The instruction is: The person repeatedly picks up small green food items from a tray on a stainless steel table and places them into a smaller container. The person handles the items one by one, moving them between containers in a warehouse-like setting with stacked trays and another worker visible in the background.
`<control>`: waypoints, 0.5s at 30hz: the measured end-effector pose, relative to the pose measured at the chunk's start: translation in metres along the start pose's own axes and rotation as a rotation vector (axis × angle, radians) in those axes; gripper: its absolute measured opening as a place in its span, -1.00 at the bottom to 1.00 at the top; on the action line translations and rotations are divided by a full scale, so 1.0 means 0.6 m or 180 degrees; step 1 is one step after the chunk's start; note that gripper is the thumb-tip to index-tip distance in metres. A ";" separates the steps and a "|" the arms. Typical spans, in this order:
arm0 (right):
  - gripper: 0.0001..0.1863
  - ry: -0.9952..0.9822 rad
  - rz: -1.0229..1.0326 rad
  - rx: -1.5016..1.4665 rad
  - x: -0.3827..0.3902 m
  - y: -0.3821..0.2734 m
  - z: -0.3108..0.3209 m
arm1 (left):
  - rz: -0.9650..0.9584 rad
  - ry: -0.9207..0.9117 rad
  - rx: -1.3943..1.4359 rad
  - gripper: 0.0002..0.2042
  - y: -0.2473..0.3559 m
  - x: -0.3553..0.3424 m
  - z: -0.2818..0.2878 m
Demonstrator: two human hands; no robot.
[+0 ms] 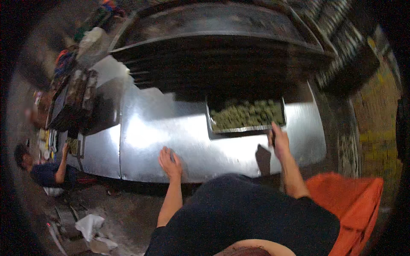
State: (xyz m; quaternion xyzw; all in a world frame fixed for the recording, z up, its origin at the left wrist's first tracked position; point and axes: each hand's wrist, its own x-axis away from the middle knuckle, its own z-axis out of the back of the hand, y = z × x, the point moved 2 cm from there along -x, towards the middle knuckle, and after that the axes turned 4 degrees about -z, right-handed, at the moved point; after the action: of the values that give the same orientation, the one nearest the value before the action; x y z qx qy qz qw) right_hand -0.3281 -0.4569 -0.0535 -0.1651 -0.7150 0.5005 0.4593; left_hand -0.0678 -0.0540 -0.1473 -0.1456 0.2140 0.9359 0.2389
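A shallow dark tray (245,129) filled with small greenish pieces (247,114) lies on the shiny metal table (192,164), right of the middle. At its near right corner is my right hand (279,143), the index finger stretched toward the rim and the other fingers curled around something dark that I cannot make out. A dark shadow falls on the metal beside this hand. Farther left, near the table's front edge, my left hand (170,162) rests on the metal with thumb and fingers apart, holding nothing that I can see.
A tall stack of large dark trays (222,42) stands behind the filled tray. Another stack (72,100) is at the left, where a co-worker (51,173) reaches toward a small tray (73,146). Orange cloth (350,200) hangs at my right. White scraps (90,226) lie on the floor.
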 end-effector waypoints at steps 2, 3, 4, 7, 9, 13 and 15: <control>-0.69 0.0084 0.0409 -0.0442 0.005 -0.032 -0.040 | 0.0076 0.0062 -0.0024 -0.64 -0.014 0.018 0.011; -0.68 -0.0212 0.0332 -0.0495 0.019 -0.063 -0.047 | 0.0103 0.0141 -0.0005 -0.63 -0.020 0.028 0.011; -0.69 -0.0217 0.0099 -0.0999 0.011 -0.054 -0.024 | 0.0039 0.0110 0.0028 -0.63 -0.015 0.027 0.005; -0.63 0.0222 -0.0207 -0.1731 0.009 -0.035 -0.019 | -0.0027 0.0096 0.0032 -0.63 -0.013 0.029 0.002; -0.54 0.0093 -0.0038 -0.1368 0.005 -0.025 -0.020 | 0.0058 0.0180 0.0033 -0.63 -0.012 0.015 0.000; -0.59 0.0733 0.0404 -0.0446 0.001 0.020 0.021 | -0.0055 0.0227 0.0071 -0.63 -0.023 -0.002 -0.003; -0.61 0.1094 0.0263 0.0587 0.029 0.010 0.055 | -0.0054 -0.0064 0.0372 -0.63 0.038 0.020 -0.023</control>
State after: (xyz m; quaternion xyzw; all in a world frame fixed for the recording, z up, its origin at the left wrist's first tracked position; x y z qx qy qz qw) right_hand -0.3660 -0.4608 -0.0525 -0.2346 -0.5699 0.5468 0.5668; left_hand -0.0871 -0.0740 -0.1560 -0.1237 0.2647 0.9212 0.2570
